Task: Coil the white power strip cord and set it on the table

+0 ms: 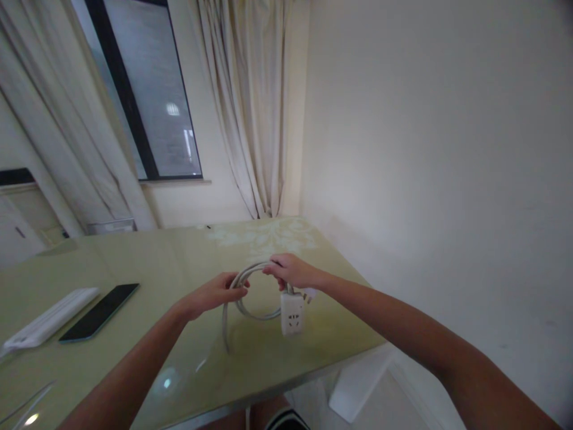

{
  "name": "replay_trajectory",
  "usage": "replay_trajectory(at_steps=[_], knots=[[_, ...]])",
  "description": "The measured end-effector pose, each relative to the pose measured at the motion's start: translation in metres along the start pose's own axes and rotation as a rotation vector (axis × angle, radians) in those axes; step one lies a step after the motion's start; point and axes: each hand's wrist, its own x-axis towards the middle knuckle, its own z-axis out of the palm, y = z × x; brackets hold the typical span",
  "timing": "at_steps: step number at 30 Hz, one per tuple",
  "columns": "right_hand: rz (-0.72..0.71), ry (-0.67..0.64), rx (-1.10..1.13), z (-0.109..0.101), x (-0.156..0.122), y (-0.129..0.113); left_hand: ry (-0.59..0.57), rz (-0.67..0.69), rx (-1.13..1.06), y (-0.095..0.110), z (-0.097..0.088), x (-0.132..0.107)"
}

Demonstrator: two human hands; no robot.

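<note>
Above the table, a grey power cord (257, 316) is looped into a rough coil between my two hands. On the coil's left side my left hand (219, 292) grips the strands between thumb and fingers, and a loose length of cord hangs below it. My right hand (290, 272) is closed on the top right of the coil. Beneath the right hand hangs a white socket block (292, 313) with its outlet holes facing me. Just right of the block, a plug with metal prongs (308, 296) shows partly behind it.
The glossy green table (179, 257) reaches to the curtains (250, 119) and the right wall. At the left lie a dark phone-like slab (101, 313) and a long white object (51, 319). Part of a thin wire-like thing (29, 406) appears at the lower left.
</note>
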Motion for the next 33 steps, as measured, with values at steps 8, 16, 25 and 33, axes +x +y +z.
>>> replay_trajectory(at_steps=[8,16,25,33], knots=[[0.286,0.241,0.395,0.004,0.03,0.076,0.341,-0.019,-0.571,-0.062,0.06,0.064],[0.463,0.263,0.133,-0.055,0.065,0.156,0.568,0.056,-0.319,-0.092,0.073,0.075],[0.711,0.33,-0.345,-0.11,0.107,0.219,0.497,0.098,-0.123,-0.096,0.087,0.079],[0.716,0.411,-0.486,-0.109,0.101,0.216,0.499,0.109,-0.074,-0.098,0.086,0.081]])
